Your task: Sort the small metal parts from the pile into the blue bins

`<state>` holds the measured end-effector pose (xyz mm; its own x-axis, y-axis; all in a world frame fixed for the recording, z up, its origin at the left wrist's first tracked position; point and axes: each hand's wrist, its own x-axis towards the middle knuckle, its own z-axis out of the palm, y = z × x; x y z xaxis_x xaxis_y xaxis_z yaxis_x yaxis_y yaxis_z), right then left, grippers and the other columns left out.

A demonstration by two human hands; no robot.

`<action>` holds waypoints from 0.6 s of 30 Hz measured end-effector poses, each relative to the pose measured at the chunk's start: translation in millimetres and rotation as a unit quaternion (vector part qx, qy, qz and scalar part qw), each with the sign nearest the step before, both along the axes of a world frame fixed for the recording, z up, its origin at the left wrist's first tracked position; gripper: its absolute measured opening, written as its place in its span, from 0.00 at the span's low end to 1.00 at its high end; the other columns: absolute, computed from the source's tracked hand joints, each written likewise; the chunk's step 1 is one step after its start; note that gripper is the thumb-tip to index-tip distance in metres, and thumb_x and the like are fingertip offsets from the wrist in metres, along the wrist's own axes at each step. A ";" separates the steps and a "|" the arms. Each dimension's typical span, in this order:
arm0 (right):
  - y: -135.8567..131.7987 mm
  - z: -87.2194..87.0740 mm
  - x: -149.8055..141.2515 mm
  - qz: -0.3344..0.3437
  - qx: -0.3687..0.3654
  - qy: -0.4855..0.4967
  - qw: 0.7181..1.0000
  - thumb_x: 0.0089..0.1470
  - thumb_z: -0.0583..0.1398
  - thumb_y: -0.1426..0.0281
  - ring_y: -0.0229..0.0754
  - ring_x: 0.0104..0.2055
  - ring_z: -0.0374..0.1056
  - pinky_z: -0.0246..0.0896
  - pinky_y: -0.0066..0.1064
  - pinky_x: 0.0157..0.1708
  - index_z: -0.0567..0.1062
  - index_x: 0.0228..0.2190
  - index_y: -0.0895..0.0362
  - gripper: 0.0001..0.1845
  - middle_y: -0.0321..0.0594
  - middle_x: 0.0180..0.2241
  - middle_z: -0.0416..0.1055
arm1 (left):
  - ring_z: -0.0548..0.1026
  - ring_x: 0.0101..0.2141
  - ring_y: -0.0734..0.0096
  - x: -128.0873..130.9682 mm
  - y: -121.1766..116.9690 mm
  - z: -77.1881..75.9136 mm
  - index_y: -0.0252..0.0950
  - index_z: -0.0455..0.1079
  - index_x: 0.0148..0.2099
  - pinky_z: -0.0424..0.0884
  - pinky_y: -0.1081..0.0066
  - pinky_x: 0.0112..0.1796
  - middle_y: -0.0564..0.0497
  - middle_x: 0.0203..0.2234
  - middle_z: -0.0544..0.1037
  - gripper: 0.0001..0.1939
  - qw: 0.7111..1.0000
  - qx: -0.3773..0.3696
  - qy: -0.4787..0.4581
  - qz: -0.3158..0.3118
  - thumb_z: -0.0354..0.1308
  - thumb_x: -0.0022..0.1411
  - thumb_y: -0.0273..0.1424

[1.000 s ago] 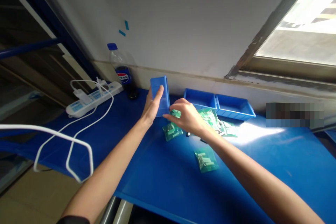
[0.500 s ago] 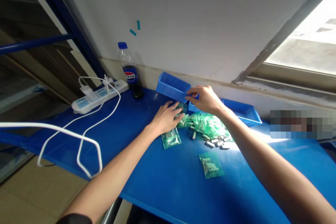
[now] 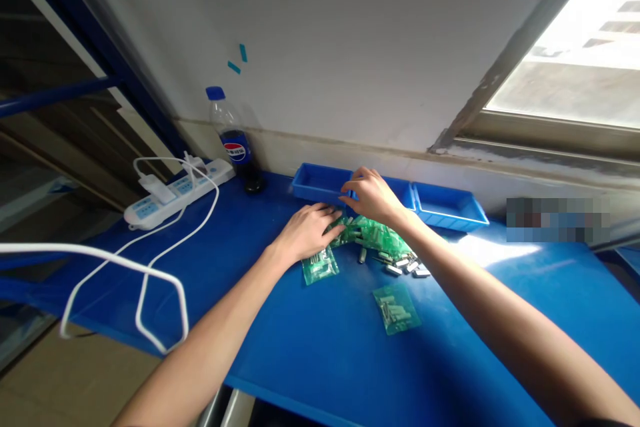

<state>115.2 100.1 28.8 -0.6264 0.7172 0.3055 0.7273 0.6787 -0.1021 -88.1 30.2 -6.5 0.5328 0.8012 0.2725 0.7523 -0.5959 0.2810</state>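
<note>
Three blue plastic bins stand in a row against the wall: the left bin (image 3: 323,181), the middle bin (image 3: 401,192) and the right bin (image 3: 450,207). My right hand (image 3: 370,193) has its thumb and fingers bent around the right end of the left bin, covering part of the middle one. Fingers spread, my left hand (image 3: 309,230) rests on green bags of small parts just in front of the left bin. One green bag (image 3: 320,267) sticks out below it. A heap of green bags (image 3: 383,237) lies right of this hand.
Loose metal parts (image 3: 395,268) lie before the heap, and a separate green bag (image 3: 397,309) lies nearer me. A cola bottle (image 3: 235,147) and a white power strip (image 3: 180,190) stand at the left. White cable (image 3: 145,267) loops over the table's left side.
The left bin was held up in both hands, then lowered tilted by my right hand; now it sits level beside the others. My left hand let go of it and moved down onto the green bags.
</note>
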 end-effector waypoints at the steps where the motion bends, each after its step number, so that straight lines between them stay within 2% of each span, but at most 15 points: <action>1: 0.2 0.2 1.4 0.005 0.000 0.006 1.000 0.65 0.63 0.68 0.58 0.54 0.70 0.61 0.44 0.52 0.85 0.42 0.60 0.11 0.52 0.40 0.82 | 0.76 0.57 0.51 1.6 0.4 -0.9 0.36 0.78 0.58 0.71 0.53 0.57 0.41 0.52 0.82 0.21 1.000 -0.001 0.003 0.001 0.51 0.76 0.41; 5: 0.4 -1.7 0.9 0.006 0.008 0.014 1.000 0.65 0.63 0.69 0.58 0.54 0.69 0.61 0.44 0.52 0.84 0.41 0.60 0.10 0.52 0.40 0.83 | 0.79 0.48 0.52 3.4 1.4 -3.1 0.33 0.79 0.55 0.74 0.55 0.52 0.39 0.44 0.82 0.21 0.999 0.015 0.018 0.039 0.50 0.76 0.39; 8: -1.3 -5.0 0.3 0.014 -0.010 0.013 1.000 0.63 0.65 0.68 0.59 0.55 0.69 0.61 0.46 0.53 0.84 0.42 0.60 0.10 0.52 0.41 0.83 | 0.79 0.45 0.56 2.4 0.1 -5.3 0.36 0.79 0.54 0.76 0.58 0.49 0.41 0.46 0.78 0.18 0.997 0.028 0.050 0.060 0.54 0.74 0.38; 11: -7.8 -5.5 7.8 0.009 -0.020 0.092 0.995 0.63 0.64 0.66 0.56 0.55 0.70 0.64 0.44 0.54 0.83 0.48 0.58 0.14 0.50 0.48 0.82 | 0.77 0.46 0.55 4.5 -1.4 -10.0 0.36 0.78 0.49 0.75 0.59 0.49 0.41 0.48 0.77 0.13 0.992 0.061 0.068 0.090 0.55 0.73 0.36; 13: -16.2 -4.1 19.9 -0.027 -0.011 0.170 0.985 0.63 0.63 0.66 0.53 0.53 0.72 0.65 0.42 0.54 0.83 0.47 0.55 0.13 0.46 0.48 0.82 | 0.76 0.46 0.55 8.2 -1.1 -14.1 0.35 0.77 0.48 0.75 0.58 0.48 0.41 0.46 0.77 0.12 0.988 0.081 0.070 0.109 0.54 0.73 0.34; 15: -27.5 -3.4 37.7 -0.087 0.007 0.235 0.968 0.61 0.63 0.67 0.53 0.50 0.74 0.67 0.42 0.52 0.83 0.43 0.53 0.10 0.43 0.44 0.83 | 0.75 0.45 0.54 12.9 -0.1 -17.6 0.34 0.76 0.48 0.74 0.57 0.46 0.41 0.42 0.78 0.12 0.987 0.099 0.068 0.107 0.53 0.73 0.33; 18: -46.1 -8.1 70.5 -0.212 0.048 0.311 0.925 0.61 0.62 0.64 0.54 0.49 0.74 0.67 0.46 0.52 0.83 0.42 0.52 0.11 0.44 0.42 0.83 | 0.73 0.49 0.50 20.8 2.1 -18.8 0.34 0.77 0.52 0.73 0.54 0.49 0.39 0.45 0.78 0.14 0.983 0.160 0.034 0.088 0.52 0.74 0.33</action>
<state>185.8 53.9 20.6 0.0229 0.8095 0.5867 0.7507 0.3737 -0.5448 -67.3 32.3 -25.3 0.4184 0.7617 0.4946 0.8626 -0.5038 0.0462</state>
